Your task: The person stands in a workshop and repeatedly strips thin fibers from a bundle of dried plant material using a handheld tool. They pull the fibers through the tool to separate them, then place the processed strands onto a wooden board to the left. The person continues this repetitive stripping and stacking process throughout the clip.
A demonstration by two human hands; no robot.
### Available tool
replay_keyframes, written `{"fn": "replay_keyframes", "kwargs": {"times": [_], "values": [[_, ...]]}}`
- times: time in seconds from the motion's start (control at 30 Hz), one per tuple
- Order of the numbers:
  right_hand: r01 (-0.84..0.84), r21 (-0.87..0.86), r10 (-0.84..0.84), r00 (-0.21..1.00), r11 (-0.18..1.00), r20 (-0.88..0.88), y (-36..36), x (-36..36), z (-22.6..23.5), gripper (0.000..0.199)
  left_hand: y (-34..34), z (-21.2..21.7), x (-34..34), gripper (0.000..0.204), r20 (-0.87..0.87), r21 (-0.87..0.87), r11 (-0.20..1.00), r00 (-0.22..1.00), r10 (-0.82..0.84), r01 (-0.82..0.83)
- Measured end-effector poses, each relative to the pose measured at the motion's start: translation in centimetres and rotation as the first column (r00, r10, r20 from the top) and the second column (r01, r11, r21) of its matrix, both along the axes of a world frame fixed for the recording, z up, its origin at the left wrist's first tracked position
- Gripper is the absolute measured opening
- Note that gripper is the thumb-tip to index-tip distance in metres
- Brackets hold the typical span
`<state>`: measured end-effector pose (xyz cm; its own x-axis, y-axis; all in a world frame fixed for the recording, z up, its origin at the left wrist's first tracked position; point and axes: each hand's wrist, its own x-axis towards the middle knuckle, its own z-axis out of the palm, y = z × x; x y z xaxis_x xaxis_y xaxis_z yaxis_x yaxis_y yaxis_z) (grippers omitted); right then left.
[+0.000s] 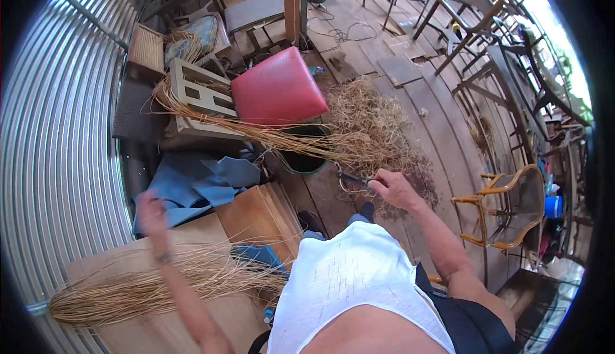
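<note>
My right hand is closed around a slim dark-handled tool; its working end is too small to make out. It is held in front of the bundle of tan cane strips, which lies across a green bucket and a pale chair frame. Out to the left, my left hand is smeared by motion, so its fingers cannot be read. It hovers by crumpled blue sheets, above a long bundle of straw-coloured strips.
A red padded seat stands behind the bucket. Beyond it, a heap of curly shavings covers floorboards. Plywood boards lie at left, beside a corrugated metal wall. A rattan armchair stands at right.
</note>
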<state>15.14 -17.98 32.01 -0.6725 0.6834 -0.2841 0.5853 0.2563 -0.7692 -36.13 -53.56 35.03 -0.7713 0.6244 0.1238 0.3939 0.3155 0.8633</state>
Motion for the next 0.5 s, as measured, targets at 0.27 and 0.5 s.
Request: {"fn": "replay_keyframes", "kwargs": {"times": [0.27, 0.5], "values": [[0.113, -0.569, -0.314, 0.911, 0.814, -0.269, 0.7, 4.8, 4.6, 0.015, 27.3, -6.4, 37.9, 0.092, 0.809, 0.489, 0.796, -0.526, -0.262, 0.356], [0.678, -0.589, -0.890, 0.416, 0.440, -0.185, 3.9, 22.6, 0.1, 0.017, 28.5, -11.0, 46.2, 0.036, 0.946, 0.255, 0.804, 0.036, -0.323, 0.537]]}}
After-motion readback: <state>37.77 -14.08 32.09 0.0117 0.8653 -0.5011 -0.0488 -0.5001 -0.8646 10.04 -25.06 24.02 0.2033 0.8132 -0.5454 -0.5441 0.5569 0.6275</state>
